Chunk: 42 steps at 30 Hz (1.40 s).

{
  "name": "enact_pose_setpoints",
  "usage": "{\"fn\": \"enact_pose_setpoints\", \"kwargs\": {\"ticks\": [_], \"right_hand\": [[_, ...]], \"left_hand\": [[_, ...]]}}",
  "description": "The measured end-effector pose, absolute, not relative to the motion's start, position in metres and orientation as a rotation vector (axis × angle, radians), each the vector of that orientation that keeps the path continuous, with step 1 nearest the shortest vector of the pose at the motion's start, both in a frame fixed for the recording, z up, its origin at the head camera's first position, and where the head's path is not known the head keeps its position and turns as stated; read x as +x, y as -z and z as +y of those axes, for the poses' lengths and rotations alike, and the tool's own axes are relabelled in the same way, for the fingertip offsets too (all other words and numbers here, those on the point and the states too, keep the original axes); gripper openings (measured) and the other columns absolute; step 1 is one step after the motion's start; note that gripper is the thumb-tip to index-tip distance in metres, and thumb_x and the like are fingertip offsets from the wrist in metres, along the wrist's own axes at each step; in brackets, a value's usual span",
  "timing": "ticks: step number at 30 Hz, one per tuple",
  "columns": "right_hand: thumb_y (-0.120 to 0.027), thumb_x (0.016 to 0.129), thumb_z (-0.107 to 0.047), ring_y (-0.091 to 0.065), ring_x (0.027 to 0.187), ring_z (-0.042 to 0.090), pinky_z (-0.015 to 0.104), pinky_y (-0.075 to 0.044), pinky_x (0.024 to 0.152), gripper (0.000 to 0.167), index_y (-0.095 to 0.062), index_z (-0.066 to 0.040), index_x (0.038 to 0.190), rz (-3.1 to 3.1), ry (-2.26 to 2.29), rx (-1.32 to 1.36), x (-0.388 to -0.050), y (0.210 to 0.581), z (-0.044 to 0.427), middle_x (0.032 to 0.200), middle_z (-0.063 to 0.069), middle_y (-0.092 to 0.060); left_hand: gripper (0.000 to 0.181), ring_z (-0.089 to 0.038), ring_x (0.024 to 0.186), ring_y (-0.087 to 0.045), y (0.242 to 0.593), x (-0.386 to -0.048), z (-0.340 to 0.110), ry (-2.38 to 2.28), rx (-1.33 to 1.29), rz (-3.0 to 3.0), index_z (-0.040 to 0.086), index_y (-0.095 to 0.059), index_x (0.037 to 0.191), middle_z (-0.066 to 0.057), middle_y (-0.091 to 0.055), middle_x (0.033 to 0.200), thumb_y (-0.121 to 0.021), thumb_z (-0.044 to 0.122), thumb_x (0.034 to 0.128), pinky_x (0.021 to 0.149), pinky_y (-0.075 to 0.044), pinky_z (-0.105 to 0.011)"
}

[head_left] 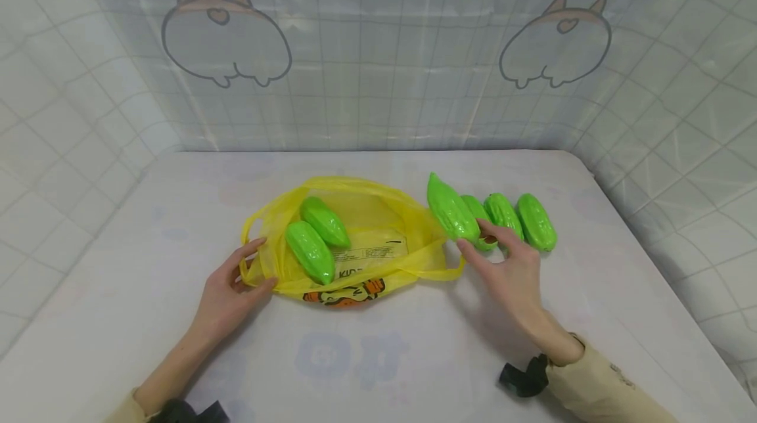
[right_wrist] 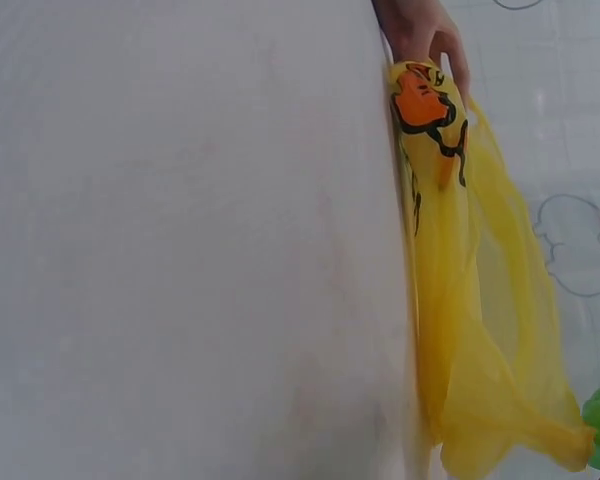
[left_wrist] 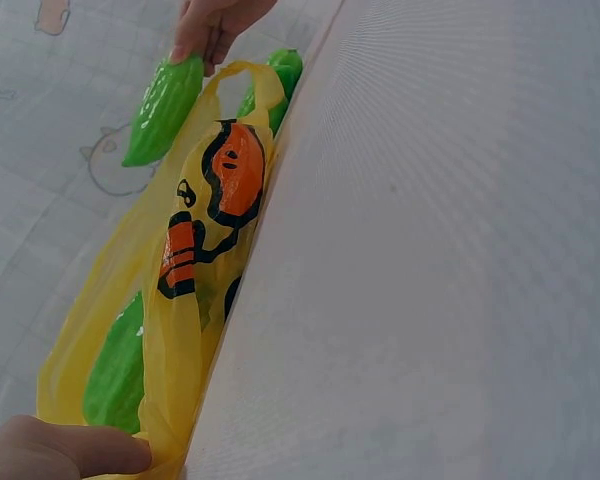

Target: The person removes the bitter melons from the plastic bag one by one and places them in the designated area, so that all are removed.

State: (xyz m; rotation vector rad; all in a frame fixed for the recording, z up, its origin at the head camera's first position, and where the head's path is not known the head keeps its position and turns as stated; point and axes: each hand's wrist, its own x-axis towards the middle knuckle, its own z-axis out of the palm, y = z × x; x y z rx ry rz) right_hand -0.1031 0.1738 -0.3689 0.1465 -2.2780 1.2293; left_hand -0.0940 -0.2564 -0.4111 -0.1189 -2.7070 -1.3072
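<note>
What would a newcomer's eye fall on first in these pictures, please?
Probably the yellow bag near the middle of the table, its mouth spread wide around two bright green gourds, with the left hand at its left edge. Next, the raised gourd in the right hand, by the bag's right side; three more lie beyond that hand.

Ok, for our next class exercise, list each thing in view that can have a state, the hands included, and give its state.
Yellow bag: open, mouth spread wide
Two green gourds: inside the bag, side by side
Held green gourd: raised, tilted, near the bag's right edge
Three green gourds: lying in a row, one partly hidden
Left hand: holding the bag's left edge
Right hand: gripping the raised gourd
</note>
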Motion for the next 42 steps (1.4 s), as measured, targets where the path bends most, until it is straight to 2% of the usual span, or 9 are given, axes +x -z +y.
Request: {"fn": "enact_pose_setpoints", "kwargs": {"ticks": [4,6,11,17,24,32,34,39,42], "right_hand": [[-0.087,0.076,-0.011,-0.059,0.088,0.025,0.02,-0.043,0.08,0.046,-0.072,-0.003,0.119,-2.278,-1.203,0.106,-0.103,0.369,0.18,0.101,0.013,-0.073],[-0.086,0.076,-0.011,-0.059,0.088,0.022,0.025,-0.042,0.081,0.046,-0.072,-0.003,0.119,-2.275,-1.205,0.084,-0.103,0.369,0.183,0.101,0.014,-0.073],[-0.085,0.078,-0.012,-0.058,0.088,0.017,0.031,-0.04,0.085,0.045,-0.071,-0.002,0.12,-2.259,-1.205,0.038,-0.103,0.37,0.192,0.097,0.016,-0.072],[-0.085,0.077,-0.009,-0.059,0.087,0.02,0.019,-0.04,0.083,0.044,-0.071,0.001,0.117,-2.251,-1.153,0.048,-0.104,0.373,0.202,0.097,0.017,-0.073],[-0.085,0.078,-0.011,-0.059,0.087,0.014,0.015,-0.039,0.085,0.044,-0.072,-0.003,0.119,-2.252,-1.132,-0.021,-0.104,0.372,0.215,0.101,0.014,-0.073],[-0.083,0.08,-0.015,-0.057,0.088,0.002,0.018,-0.037,0.079,0.042,-0.073,-0.006,0.12,-2.228,-1.13,-0.113,-0.101,0.371,0.233,0.099,0.013,-0.071],[-0.083,0.081,-0.016,-0.056,0.088,-0.002,0.016,-0.037,0.079,0.042,-0.073,-0.006,0.12,-2.227,-1.118,-0.13,-0.101,0.372,0.238,0.1,0.008,-0.071],[-0.083,0.081,-0.018,-0.057,0.088,-0.002,0.013,-0.037,0.08,0.04,-0.074,-0.011,0.119,-2.221,-1.099,-0.153,-0.1,0.375,0.25,0.095,-0.022,-0.064],[-0.083,0.082,-0.019,-0.057,0.088,-0.003,0.013,-0.037,0.08,0.038,-0.075,-0.013,0.118,-2.209,-1.096,-0.163,-0.099,0.376,0.257,0.093,-0.033,-0.059]], "left_hand": [[0.069,-0.028,0.119,-0.051,0.41,-0.094,-0.256,1.319,-0.12,-2.707,0.023,-0.047,0.149,-0.014,-0.045,0.152,-0.078,0.019,0.0873,0.081,-0.04,-0.001],[0.069,-0.029,0.12,-0.051,0.411,-0.095,-0.257,1.319,-0.121,-2.711,0.023,-0.046,0.149,-0.015,-0.045,0.152,-0.077,0.019,0.0878,0.082,-0.04,-0.001],[0.069,-0.027,0.12,-0.051,0.414,-0.095,-0.258,1.303,-0.125,-2.716,0.023,-0.046,0.149,-0.014,-0.045,0.152,-0.077,0.019,0.0881,0.083,-0.04,-0.001],[0.068,-0.019,0.117,-0.051,0.415,-0.095,-0.258,1.273,-0.118,-2.717,0.024,-0.046,0.149,-0.011,-0.046,0.151,-0.077,0.02,0.0881,0.083,-0.041,-0.002],[0.069,-0.029,0.122,-0.052,0.416,-0.095,-0.258,1.296,-0.123,-2.713,0.023,-0.045,0.15,-0.012,-0.045,0.153,-0.076,0.019,0.0886,0.083,-0.04,-0.001],[0.068,-0.029,0.122,-0.051,0.417,-0.096,-0.258,1.302,-0.132,-2.704,0.022,-0.046,0.149,-0.011,-0.045,0.153,-0.077,0.019,0.0886,0.083,-0.04,-0.002],[0.068,-0.029,0.123,-0.051,0.417,-0.096,-0.258,1.307,-0.133,-2.703,0.023,-0.046,0.149,-0.012,-0.044,0.153,-0.076,0.019,0.0887,0.084,-0.04,-0.002],[0.068,-0.03,0.125,-0.051,0.416,-0.096,-0.257,1.314,-0.133,-2.7,0.023,-0.046,0.149,-0.011,-0.044,0.154,-0.076,0.019,0.0886,0.084,-0.039,-0.001],[0.068,-0.03,0.124,-0.05,0.416,-0.096,-0.258,1.311,-0.13,-2.701,0.022,-0.046,0.149,-0.011,-0.044,0.153,-0.076,0.019,0.0887,0.084,-0.039,-0.001]]}}
